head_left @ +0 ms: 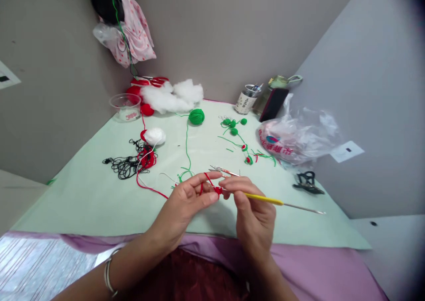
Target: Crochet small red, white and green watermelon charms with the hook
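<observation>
Pinched in my left hand [191,194] is a small piece of red crochet work [218,190], with red yarn looped over the raised index finger. A yellow-handled crochet hook [264,198] lies in the grip of my right hand [254,210]; its free metal end points right, and its other end meets the red piece. Red yarn [151,188] trails left from my left hand across the table. Just behind my fingers lie scissors [226,171], partly hidden. Green yarn ends [186,173] lie close behind the left hand.
A green yarn ball [196,116], a white yarn ball [155,136] and tangled black yarn [124,164] lie around the left and middle. White stuffing [172,96] sits behind. Small green crocheted balls [234,131], a plastic bag [295,135] and a black clip [308,183] are at right.
</observation>
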A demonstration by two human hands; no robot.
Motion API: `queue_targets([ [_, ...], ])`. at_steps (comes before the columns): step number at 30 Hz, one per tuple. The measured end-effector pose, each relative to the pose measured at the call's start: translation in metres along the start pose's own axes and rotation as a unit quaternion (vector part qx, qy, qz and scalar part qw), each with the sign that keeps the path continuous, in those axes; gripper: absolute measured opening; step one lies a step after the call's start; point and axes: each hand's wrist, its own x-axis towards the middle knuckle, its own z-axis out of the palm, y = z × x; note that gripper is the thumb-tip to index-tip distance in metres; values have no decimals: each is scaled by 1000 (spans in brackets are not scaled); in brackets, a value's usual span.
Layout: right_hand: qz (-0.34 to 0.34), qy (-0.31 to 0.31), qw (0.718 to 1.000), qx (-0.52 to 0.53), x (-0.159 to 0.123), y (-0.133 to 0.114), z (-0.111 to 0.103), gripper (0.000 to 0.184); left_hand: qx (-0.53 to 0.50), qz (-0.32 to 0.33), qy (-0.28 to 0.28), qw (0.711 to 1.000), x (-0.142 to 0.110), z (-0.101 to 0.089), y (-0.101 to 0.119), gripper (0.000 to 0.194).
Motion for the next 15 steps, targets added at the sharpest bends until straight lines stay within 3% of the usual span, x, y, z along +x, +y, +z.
queue_targets([
  [5,-61,-21,994,-92,-5,4,1,25,26,44,19,999,1,2,-7,37],
  [9,-186,-38,953,-236,-13,11,-2,39,-32,-2,18,999,4,3,-9,45],
  [11,-171,-26,959,-223,-12,11,-4,36,-69,-45,13,997,5,2,-8,48],
  [15,-29,34,998,-35,-3,7,-7,22,-79,-63,24,995,6,0,-4,39],
])
